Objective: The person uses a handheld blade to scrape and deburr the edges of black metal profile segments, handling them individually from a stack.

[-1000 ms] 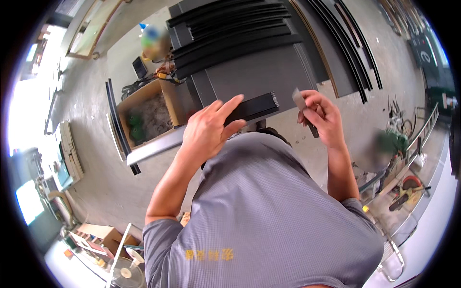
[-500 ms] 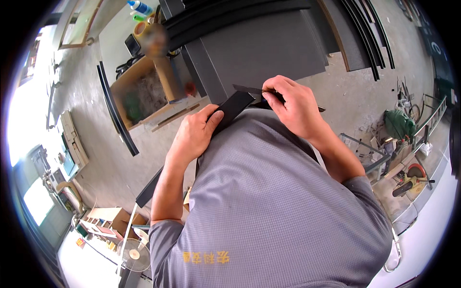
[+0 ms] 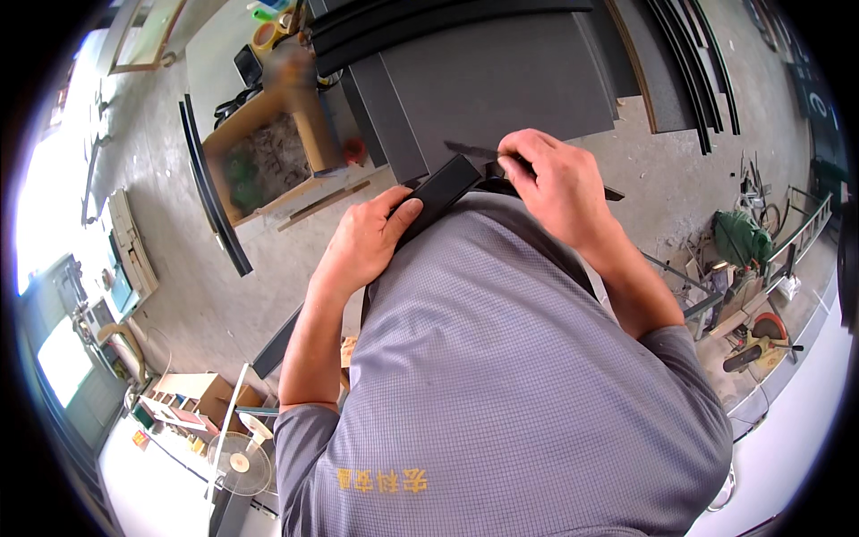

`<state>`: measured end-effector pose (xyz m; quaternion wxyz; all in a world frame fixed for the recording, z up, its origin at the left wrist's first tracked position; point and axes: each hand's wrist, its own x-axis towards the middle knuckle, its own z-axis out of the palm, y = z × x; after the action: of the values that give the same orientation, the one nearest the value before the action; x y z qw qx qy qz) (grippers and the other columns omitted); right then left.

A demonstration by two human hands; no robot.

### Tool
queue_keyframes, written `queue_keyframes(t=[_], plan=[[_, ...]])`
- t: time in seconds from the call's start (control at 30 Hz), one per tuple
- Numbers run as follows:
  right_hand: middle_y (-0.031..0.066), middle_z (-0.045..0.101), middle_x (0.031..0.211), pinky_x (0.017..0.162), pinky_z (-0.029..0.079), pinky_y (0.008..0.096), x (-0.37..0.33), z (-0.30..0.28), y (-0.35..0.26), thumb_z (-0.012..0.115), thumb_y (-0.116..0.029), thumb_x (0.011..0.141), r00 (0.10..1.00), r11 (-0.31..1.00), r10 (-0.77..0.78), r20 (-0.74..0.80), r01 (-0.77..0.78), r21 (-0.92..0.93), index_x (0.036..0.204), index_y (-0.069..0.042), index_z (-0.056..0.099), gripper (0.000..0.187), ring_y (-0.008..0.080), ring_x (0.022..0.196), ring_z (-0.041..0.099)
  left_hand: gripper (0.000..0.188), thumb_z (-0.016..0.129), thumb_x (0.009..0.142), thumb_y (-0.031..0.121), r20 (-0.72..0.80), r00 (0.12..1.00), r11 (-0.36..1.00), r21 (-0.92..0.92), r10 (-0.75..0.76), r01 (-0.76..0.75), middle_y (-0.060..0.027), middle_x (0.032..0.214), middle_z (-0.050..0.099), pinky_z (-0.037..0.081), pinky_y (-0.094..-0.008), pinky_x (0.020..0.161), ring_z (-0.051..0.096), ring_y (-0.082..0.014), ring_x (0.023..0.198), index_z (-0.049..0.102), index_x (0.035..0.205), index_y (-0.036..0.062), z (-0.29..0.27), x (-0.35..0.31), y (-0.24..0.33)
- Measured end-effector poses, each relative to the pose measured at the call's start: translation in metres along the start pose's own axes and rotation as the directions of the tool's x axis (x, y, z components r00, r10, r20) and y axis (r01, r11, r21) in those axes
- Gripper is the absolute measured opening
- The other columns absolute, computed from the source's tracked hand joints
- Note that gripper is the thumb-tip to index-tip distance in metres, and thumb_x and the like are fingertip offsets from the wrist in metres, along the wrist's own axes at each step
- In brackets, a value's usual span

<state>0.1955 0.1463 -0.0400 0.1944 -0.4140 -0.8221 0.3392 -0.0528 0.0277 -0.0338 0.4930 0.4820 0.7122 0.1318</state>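
My left hand [image 3: 362, 237] is closed round a black rectangular bar [image 3: 445, 186], its thumb lying along the top face. The bar slants up and right, close against my shirt front. My right hand [image 3: 564, 183] pinches a thin, flat, dark file-like strip [image 3: 470, 148]. One end of that strip sticks out left of my fingers, just above the bar's far end, and its other end [image 3: 614, 193] shows past my hand on the right. A small gap shows between strip and bar, though contact nearer my fingers is hard to tell.
Large dark panels [image 3: 483, 85] lie ahead, with long black strips [image 3: 447, 25] across their far side. At left stand an open wooden box [image 3: 309, 134] holding scraps and more black strips [image 3: 210, 188]. A fan [image 3: 239, 461] is lower left; a red-and-yellow power saw [image 3: 765, 340] sits at right.
My right hand and the thin strip have moved slightly up and to the right, away from the bar's end. My left hand keeps its grip on the bar. The whole view has shifted a little.
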Motion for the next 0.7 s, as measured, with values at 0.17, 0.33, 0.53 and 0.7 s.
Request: queue_keyframes(t=[0.17, 0.33, 0.53, 0.7], plan=[[0.0084, 0.072, 0.095, 0.069, 0.056, 0.041, -0.001, 0.003, 0.002, 0.069, -0.012, 0.096, 0.998, 0.998, -0.057, 0.033, 0.057, -0.014, 0.1, -0.008, 0.067, 0.007, 0.0343, 0.081, 0.07, 0.041, 0.057, 0.11, 0.037, 0.025, 1.0, 1.0, 0.014, -0.005, 0.004, -0.0215, 0.103, 0.072, 0.052, -0.0385, 0.092, 0.07, -0.0326, 0.098, 0.066, 0.127, 0.0006, -0.003, 0.003, 0.003], [0.0083, 0.073, 0.095, 0.07, 0.055, 0.0406, -0.001, -0.001, 0.003, 0.069, -0.013, 0.096, 0.999, 0.999, -0.02, 0.039, 0.019, 0.035, 0.1, -0.008, 0.067, 0.006, 0.034, 0.083, 0.07, 0.041, 0.058, 0.108, 0.041, -0.03, 0.998, 0.999, -0.018, 0.05, -0.05, -0.0231, 0.099, 0.073, 0.053, -0.0444, 0.085, 0.069, -0.0428, 0.096, 0.068, 0.125, 0.0049, 0.002, 0.0, -0.002], [0.0106, 0.074, 0.096, 0.072, 0.056, 0.0393, 0.007, -0.005, 0.012, 0.07, -0.012, 0.095, 0.998, 0.992, 0.063, 0.014, -0.065, 0.105, 0.1, -0.006, 0.069, 0.008, 0.0336, 0.084, 0.071, 0.039, 0.06, 0.107, 0.039, -0.03, 0.995, 0.995, -0.028, 0.092, -0.093, -0.0228, 0.094, 0.073, 0.055, -0.0432, 0.082, 0.07, -0.042, 0.09, 0.069, 0.125, 0.0053, 0.003, 0.002, -0.006], [0.0117, 0.072, 0.09, 0.072, 0.054, 0.0333, 0.005, 0.003, 0.019, 0.073, -0.006, 0.094, 0.988, 0.945, 0.044, 0.149, -0.09, 0.316, 0.104, -0.003, 0.069, 0.012, 0.0251, 0.076, 0.068, 0.041, 0.062, 0.107, 0.041, -0.029, 0.986, 0.985, -0.056, 0.163, -0.165, -0.0227, 0.093, 0.073, 0.055, -0.0406, 0.082, 0.072, -0.0377, 0.086, 0.069, 0.127, 0.006, 0.005, 0.004, -0.015]])
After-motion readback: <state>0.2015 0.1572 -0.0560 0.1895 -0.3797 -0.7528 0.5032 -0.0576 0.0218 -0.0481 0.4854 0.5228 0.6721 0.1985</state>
